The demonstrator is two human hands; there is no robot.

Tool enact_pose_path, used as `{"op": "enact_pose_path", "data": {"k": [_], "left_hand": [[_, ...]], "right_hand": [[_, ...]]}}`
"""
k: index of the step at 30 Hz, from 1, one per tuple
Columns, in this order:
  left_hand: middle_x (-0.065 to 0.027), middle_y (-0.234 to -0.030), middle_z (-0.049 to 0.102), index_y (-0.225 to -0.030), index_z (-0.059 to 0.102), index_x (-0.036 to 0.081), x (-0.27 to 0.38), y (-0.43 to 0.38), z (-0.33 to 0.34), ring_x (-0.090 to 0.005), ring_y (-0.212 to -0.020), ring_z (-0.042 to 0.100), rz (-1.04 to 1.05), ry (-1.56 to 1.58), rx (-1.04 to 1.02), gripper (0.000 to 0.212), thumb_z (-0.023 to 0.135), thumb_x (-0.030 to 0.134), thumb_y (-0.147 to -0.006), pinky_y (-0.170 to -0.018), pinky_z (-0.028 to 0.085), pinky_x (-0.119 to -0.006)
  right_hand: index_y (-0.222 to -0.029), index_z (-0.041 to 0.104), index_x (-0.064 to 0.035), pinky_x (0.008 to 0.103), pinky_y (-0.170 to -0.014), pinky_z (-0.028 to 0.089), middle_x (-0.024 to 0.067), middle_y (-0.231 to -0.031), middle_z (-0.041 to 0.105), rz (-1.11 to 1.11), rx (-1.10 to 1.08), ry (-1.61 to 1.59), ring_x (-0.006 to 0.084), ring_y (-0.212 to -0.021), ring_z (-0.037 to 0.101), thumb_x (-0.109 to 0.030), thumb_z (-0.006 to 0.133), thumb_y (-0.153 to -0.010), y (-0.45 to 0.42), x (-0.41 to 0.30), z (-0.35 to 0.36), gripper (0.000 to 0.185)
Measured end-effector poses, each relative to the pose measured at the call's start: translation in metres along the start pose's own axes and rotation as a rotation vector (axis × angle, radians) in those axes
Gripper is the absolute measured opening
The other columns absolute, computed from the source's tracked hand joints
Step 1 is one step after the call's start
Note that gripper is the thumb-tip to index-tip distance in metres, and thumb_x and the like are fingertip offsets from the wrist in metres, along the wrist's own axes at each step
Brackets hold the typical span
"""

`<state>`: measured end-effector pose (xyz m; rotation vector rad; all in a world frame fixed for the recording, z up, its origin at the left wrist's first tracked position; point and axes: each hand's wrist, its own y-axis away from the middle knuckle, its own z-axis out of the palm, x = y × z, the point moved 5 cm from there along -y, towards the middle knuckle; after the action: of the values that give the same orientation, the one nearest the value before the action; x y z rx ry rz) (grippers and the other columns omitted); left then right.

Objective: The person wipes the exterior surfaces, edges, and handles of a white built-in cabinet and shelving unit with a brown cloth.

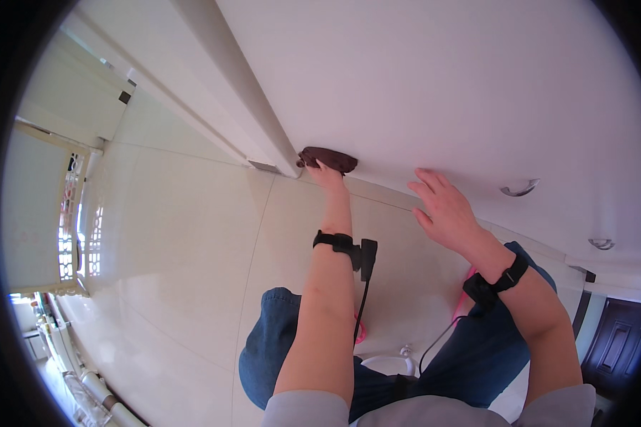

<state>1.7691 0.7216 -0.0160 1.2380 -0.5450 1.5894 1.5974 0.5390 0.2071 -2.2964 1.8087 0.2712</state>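
Observation:
My left hand (325, 173) holds a dark brown cloth (331, 159) against the foot of a white panel (406, 91), close to the corner where a white upright post (256, 112) meets the floor. Part of the cloth bunches past my fingertips at its left end. My right hand (444, 208) is empty, with its fingers spread, near the lower part of the same panel; whether the fingertips touch it I cannot tell. To the right of that hand, a curved chrome handle (520, 188) sticks out from the panel.
A second chrome handle (601, 244) sits farther right. Pale glossy tiles (192, 229) cover the floor. A white ring-shaped thing (390, 363) lies between my knees. A dark panelled door (617, 341) stands at lower right, a white lattice screen (69, 213) at far left.

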Motion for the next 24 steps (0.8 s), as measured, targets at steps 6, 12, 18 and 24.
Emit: {"op": "enact_pose_path", "data": {"k": [6,12,18,24], "left_hand": [[-0.0096,-0.098,0.059,-0.105,0.055,0.009,-0.021,0.000,0.000,-0.0251,-0.085,0.058,-0.486,0.264,-0.034,0.029,0.044,0.035,-0.104,-0.068,0.048,-0.038],[-0.0045,-0.066,0.046,-0.075,0.044,0.012,0.009,0.002,0.023,-0.0242,-0.054,0.045,-0.552,0.417,-0.096,0.037,0.046,0.036,-0.104,-0.042,0.033,-0.037],[-0.0112,-0.107,0.058,-0.126,0.047,0.004,0.070,-0.009,0.026,-0.0272,-0.088,0.058,-0.267,0.283,0.035,0.033,0.046,0.028,-0.104,-0.069,0.051,-0.040],[-0.0207,-0.150,0.034,-0.149,0.026,-0.005,0.164,0.055,0.066,-0.0322,-0.135,0.040,0.232,-0.017,0.027,0.058,0.048,0.013,-0.099,-0.113,0.035,-0.038]], "right_hand": [[-0.127,0.053,-0.0029,0.0423,-0.103,0.044,0.0169,-0.139,0.048,0.076,-0.102,-0.003,0.0336,-0.129,0.045,-0.013,0.067,-0.085,-0.002,0.006,0.003,0.046],[-0.128,0.052,-0.0028,0.0428,-0.104,0.044,0.0169,-0.140,0.048,0.062,-0.072,-0.053,0.0335,-0.130,0.045,-0.014,0.067,-0.084,-0.008,0.007,0.000,0.048],[-0.128,0.053,-0.0044,0.0429,-0.102,0.045,0.0152,-0.141,0.047,0.016,-0.021,0.012,0.0323,-0.130,0.045,-0.013,0.067,-0.084,-0.007,-0.012,-0.014,0.047],[-0.125,0.055,-0.0060,0.0426,-0.100,0.047,0.0135,-0.140,0.047,-0.026,0.117,0.017,0.0312,-0.129,0.046,-0.010,0.067,-0.082,-0.007,-0.034,-0.045,0.045]]}}
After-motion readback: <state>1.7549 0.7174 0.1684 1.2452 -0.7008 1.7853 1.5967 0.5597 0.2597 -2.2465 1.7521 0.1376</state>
